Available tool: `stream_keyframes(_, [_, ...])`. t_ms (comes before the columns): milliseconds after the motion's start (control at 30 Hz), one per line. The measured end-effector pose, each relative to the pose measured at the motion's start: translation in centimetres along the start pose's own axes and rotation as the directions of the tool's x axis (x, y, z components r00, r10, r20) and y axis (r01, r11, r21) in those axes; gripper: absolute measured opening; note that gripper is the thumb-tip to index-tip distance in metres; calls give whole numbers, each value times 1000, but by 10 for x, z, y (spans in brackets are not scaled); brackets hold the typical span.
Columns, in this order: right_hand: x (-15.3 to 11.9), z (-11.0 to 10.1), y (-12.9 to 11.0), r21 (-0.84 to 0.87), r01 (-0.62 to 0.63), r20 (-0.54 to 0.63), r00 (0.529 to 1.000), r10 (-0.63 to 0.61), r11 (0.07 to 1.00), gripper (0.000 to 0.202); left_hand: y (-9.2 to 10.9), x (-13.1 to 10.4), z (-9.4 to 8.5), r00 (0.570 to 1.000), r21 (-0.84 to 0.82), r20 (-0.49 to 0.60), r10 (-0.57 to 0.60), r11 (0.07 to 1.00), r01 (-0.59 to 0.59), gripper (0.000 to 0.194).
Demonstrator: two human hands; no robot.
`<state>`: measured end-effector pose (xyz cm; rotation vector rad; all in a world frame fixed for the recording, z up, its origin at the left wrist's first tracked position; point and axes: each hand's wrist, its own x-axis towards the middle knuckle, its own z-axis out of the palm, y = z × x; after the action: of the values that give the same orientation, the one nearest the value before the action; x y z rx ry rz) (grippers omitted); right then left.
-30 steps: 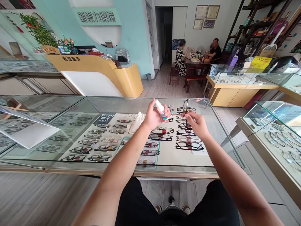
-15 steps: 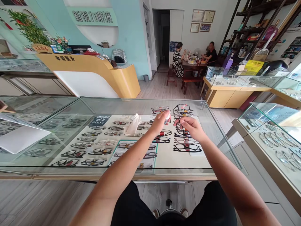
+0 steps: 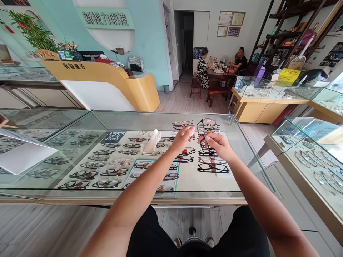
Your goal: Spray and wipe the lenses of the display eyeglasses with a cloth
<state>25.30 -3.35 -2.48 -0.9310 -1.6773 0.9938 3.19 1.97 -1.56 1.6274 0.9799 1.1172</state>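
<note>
My right hand point(image 3: 218, 144) is closed on a pair of dark-framed eyeglasses point(image 3: 203, 127), held above the glass counter with the frame standing up. Just to the left, my left hand point(image 3: 183, 138) is closed, its fingers curled toward the eyeglasses but apart from them. Whatever it holds is hidden by the fingers. Under the glass beneath my hands lie rows of eyeglasses point(image 3: 213, 167), some with red labels. A crumpled white cloth or tissue point(image 3: 152, 142) rests on the counter left of my left hand.
The glass display counter point(image 3: 150, 117) spans the space before me. A white folded card or laptop-like panel point(image 3: 26, 153) stands at the left. Another glass case point(image 3: 302, 142) flanks the right side. Farther back are a yellow reception desk point(image 3: 139, 89) and two people at a table point(image 3: 214, 71).
My left hand has turned slightly, and the small white patch seen at its fingers no longer shows. The eyeglasses in my right hand have shifted very slightly.
</note>
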Motion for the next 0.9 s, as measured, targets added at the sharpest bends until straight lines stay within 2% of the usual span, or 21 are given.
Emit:
stream_keyframes(267, [1, -2, -4, 125, -2, -29, 1000, 5, 992, 53, 6, -4, 1, 998, 21, 51, 24, 999, -25, 54])
stream_keyframes(500, [3, -4, 1, 177, 5, -96, 995, 13, 984, 49, 12, -13, 4, 985, 286, 157, 68, 952, -111, 45])
stream_keyframes(700, [4, -4, 6, 209, 14, -102, 995, 7, 978, 44, 12, -15, 5, 962, 309, 256, 99, 934, -179, 44])
stream_keyframes(833, [3, -5, 6, 210, 6, -107, 994, 17, 978, 43, 8, -13, -1, 971, 270, 204, 125, 946, -179, 49])
stream_keyframes(900, [2, -5, 4, 205, 0, -100, 995, 21, 979, 44, 5, -8, -9, 982, 256, 122, 144, 952, -171, 53])
